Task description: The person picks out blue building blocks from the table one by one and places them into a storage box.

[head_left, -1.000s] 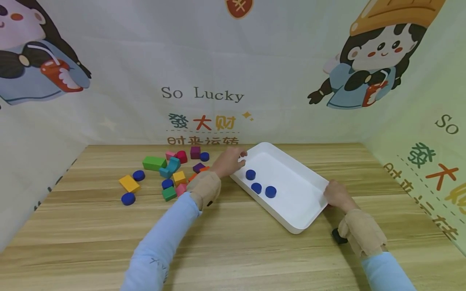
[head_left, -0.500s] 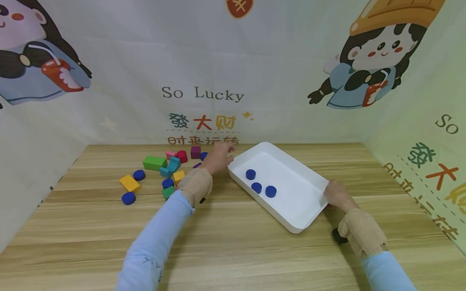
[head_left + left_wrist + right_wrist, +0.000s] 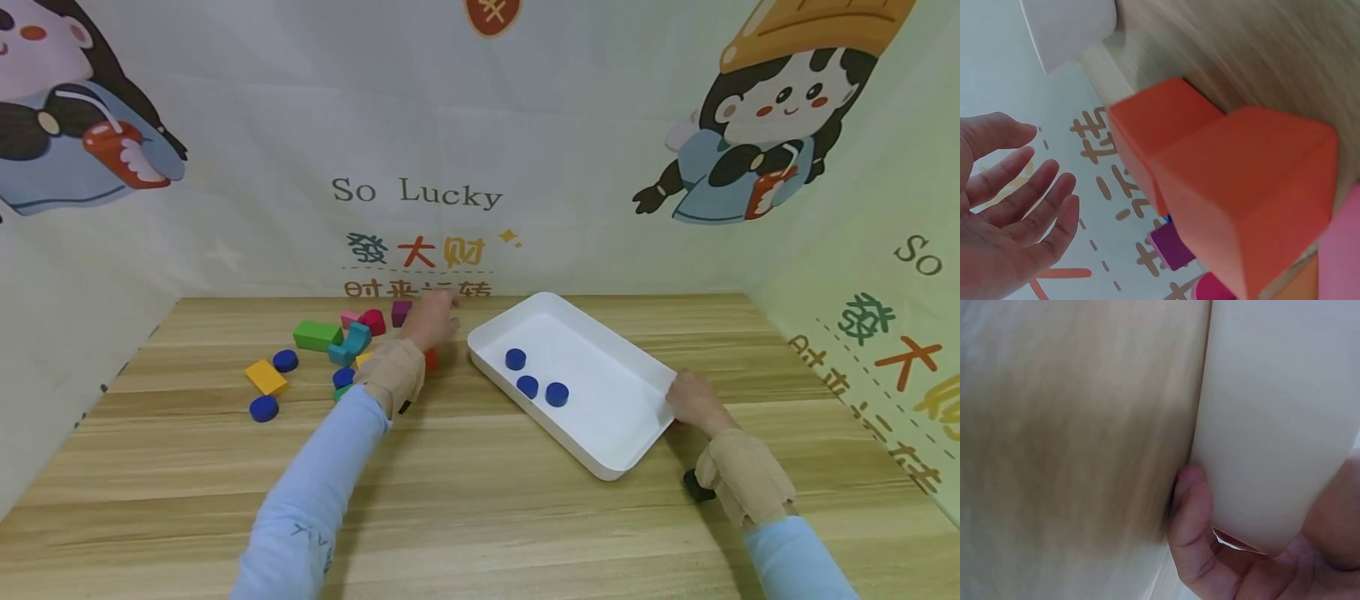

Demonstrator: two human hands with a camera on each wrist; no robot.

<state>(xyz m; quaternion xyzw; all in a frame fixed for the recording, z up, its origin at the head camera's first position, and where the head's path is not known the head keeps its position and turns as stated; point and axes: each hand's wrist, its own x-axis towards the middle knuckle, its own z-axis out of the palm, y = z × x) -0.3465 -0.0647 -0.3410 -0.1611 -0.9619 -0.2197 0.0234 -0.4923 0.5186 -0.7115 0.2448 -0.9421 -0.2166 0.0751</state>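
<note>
My right hand (image 3: pixel 696 402) pinches the end of a white tray (image 3: pixel 611 379), with fingers curled round its wall. The tray is long and shiny, with low sides and round corners, and it reaches off to the left of that hand. Three dark blue discs (image 3: pixel 557 394) sit in it, between my hands. My left hand (image 3: pixel 431 319) is loosely open and holds nothing. Smooth orange blocks (image 3: pixel 1241 175) are close by it, and a long green block (image 3: pixel 318 335) lies to its left.

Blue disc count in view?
6 blue discs clearly show: three in the tray, two beside the yellow slab, one beside the left wristband. The left hand may hide more.
</note>
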